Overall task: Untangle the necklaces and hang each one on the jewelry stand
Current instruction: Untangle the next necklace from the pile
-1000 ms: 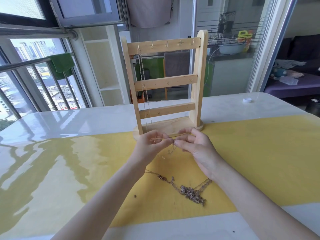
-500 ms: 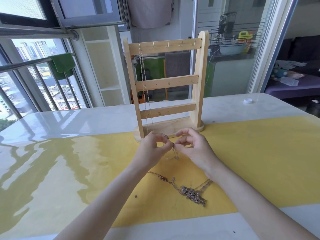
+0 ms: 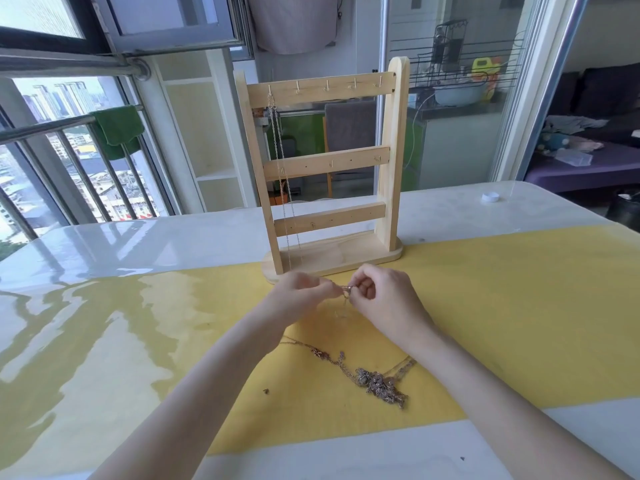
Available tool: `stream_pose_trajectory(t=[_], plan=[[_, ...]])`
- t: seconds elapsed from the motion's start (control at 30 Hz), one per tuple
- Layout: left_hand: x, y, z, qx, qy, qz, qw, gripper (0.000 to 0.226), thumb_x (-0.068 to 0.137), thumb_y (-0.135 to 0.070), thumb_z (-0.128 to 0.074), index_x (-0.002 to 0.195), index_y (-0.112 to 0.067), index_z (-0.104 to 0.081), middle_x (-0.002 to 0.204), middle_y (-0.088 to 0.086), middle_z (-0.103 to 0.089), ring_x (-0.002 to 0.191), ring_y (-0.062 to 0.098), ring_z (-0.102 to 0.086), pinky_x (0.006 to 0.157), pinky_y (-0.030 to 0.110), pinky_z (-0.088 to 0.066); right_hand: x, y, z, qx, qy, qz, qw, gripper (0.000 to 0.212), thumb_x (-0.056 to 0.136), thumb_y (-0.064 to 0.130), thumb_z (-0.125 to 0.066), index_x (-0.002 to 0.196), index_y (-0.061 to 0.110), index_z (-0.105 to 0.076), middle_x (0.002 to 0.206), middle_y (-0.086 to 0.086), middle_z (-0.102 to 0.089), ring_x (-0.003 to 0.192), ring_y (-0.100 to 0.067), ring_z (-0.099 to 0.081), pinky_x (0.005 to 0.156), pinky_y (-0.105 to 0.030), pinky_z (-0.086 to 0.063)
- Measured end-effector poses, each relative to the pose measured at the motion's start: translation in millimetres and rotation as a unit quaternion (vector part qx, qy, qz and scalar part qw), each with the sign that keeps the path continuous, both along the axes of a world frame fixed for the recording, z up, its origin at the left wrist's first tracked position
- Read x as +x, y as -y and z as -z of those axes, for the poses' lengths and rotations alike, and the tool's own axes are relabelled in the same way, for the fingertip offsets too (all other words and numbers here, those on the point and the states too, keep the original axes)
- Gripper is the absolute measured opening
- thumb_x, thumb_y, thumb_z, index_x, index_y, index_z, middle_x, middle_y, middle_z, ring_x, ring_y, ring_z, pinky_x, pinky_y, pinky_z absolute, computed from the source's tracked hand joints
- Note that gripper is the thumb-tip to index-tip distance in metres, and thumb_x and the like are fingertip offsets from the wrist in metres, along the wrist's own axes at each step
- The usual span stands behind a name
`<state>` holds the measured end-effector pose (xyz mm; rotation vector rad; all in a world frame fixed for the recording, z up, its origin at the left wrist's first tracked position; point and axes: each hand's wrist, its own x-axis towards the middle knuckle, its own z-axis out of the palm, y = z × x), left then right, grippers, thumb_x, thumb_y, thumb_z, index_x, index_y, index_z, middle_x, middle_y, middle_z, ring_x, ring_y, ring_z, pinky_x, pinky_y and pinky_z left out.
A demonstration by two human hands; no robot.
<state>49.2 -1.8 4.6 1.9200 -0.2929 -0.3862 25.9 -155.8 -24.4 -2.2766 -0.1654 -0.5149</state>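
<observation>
Your left hand (image 3: 304, 292) and right hand (image 3: 377, 299) meet just in front of the wooden jewelry stand (image 3: 329, 174), both pinching the clasp end of a thin necklace (image 3: 346, 289); its chain droops between them; one chain (image 3: 280, 161) hangs from the stand's top-left hook; the tangled necklaces (image 3: 377, 382) lie on the yellow surface (image 3: 502, 306) near your wrists.

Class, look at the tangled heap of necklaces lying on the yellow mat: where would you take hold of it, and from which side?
Probably pinch the loose chain end that trails left of the knotted clump, coming from above. That strand lies single and flat on the yellow mat, apart from the knot, so a grip there should not tighten the knot.
</observation>
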Motion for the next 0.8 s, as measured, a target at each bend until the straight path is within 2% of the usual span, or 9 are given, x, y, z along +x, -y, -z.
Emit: stream_pose_trajectory(t=[0.13,0.2,0.3,0.37,0.43,0.5,0.57,0.67,0.8], plan=[[6.5,-4.9,12.0,0.134,0.213,-0.134,0.958,0.023,0.084,-0.019,-0.063,0.065,-0.018,-0.050,0.091,0.000,-0.056,0.085,0.012,-0.054,0.066,0.021,-0.035,1.7,4.1,-2.1,0.174,-0.075,0.015,0.982,0.019,0.080,0.005,-0.063,0.067,0.018,-0.060,0.060,0.009,-0.053,0.055,0.000,-0.046,0.054,-0.012,-0.037],[8.4,-7.6,16.2,0.154,0.259,-0.157,0.941,0.024,0.086,-0.016,-0.060,0.068,-0.019,-0.047,0.094,-0.001,-0.052,0.085,0.011,-0.054,0.067,0.021,-0.034,0.3,3.6,-6.7,0.347,-0.142,-0.068,0.924,0.019,0.083,0.003,-0.060,0.068,0.014,-0.060,0.064,0.003,-0.053,0.063,-0.007,-0.049,0.061,-0.018,-0.040],[10.1,-5.2,8.4,-0.107,0.065,-0.145,0.982,0.013,0.094,-0.008,-0.052,0.081,-0.007,-0.050,0.084,0.005,-0.059,0.075,0.013,-0.060,0.069,0.023,-0.052,-1.8,2.1,-12.7,0.533,-0.187,-0.171,0.807,0.007,0.074,0.010,-0.060,0.066,0.010,-0.059,0.065,-0.003,-0.055,0.065,-0.013,-0.054,0.063,-0.026,-0.044],[7.2,-1.8,-1.4,-0.345,-0.116,-0.095,0.927,0.009,0.095,-0.003,-0.048,0.088,-0.002,-0.053,0.074,0.007,-0.062,0.065,0.014,-0.065,0.071,0.027,-0.059,-3.8,1.2,-15.4,0.560,-0.203,-0.194,0.780,0.011,0.074,0.009,-0.062,0.065,0.009,-0.057,0.065,-0.004,-0.056,0.064,-0.015,-0.055,0.064,-0.028,-0.043],[5.0,-0.1,-5.9,-0.423,-0.193,-0.077,0.882,0.014,0.096,-0.006,-0.046,0.083,-0.005,-0.050,0.059,0.002,-0.056,0.050,0.010,-0.058,0.058,0.021,-0.057,-5.6,1.0,-16.6,0.566,-0.223,-0.202,0.768,0.020,0.080,0.009,-0.057,0.060,0.011,-0.054,0.064,-0.004,-0.055,0.063,-0.016,-0.054,0.065,-0.029,-0.042],[2.3,1.9,-8.8,-0.414,-0.198,-0.080,0.885,0.016,0.097,-0.012,-0.048,0.081,-0.012,-0.046,0.053,-0.003,-0.044,0.042,0.006,-0.042,0.043,0.016,-0.046,-6.7,1.7,-16.4,0.572,-0.234,-0.192,0.762,0.028,0.086,0.007,-0.051,0.057,0.011,-0.052,0.062,-0.003,-0.054,0.062,-0.016,-0.054,0.067,-0.030,-0.042],[-0.7,3.2,-8.3,-0.341,-0.144,-0.078,0.926,0.018,0.097,-0.017,-0.049,0.080,-0.015,-0.043,0.054,-0.005,-0.038,0.043,0.006,-0.030,0.038,0.014,-0.035,-6.5,3.7,-14.8,0.587,-0.232,-0.168,0.758,0.028,0.087,0.006,-0.051,0.059,0.010,-0.051,0.062,-0.004,-0.053,0.062,-0.016,-0.054,0.065,-0.029,-0.043],[-2.5,2.0,-3.7,-0.202,-0.029,-0.063,0.977,0.027,0.098,-0.027,-0.049,0.074,-0.015,-0.043,0.054,-0.008,-0.036,0.046,0.007,-0.025,0.040,0.014,-0.027,-6.6,8.0,-15.6,0.609,-0.227,-0.157,0.743,0.016,0.077,0.006,-0.059,0.062,0.008,-0.054,0.065,-0.007,-0.057,0.061,-0.017,-0.055,0.062,-0.028,-0.044],[-3.4,1.2,-3.7,-0.100,0.054,-0.065,0.991,0.040,0.098,-0.037,-0.046,0.066,-0.013,-0.051,0.054,-0.005,-0.039,0.043,0.007,-0.030,0.041,0.014,-0.027,-6.8,9.2,-17.3,0.623,-0.227,-0.163,0.730,0.009,0.070,0.008,-0.062,0.063,0.008,-0.057,0.065,-0.007,-0.058,0.060,-0.017,-0.056,0.059,-0.027,-0.048]])
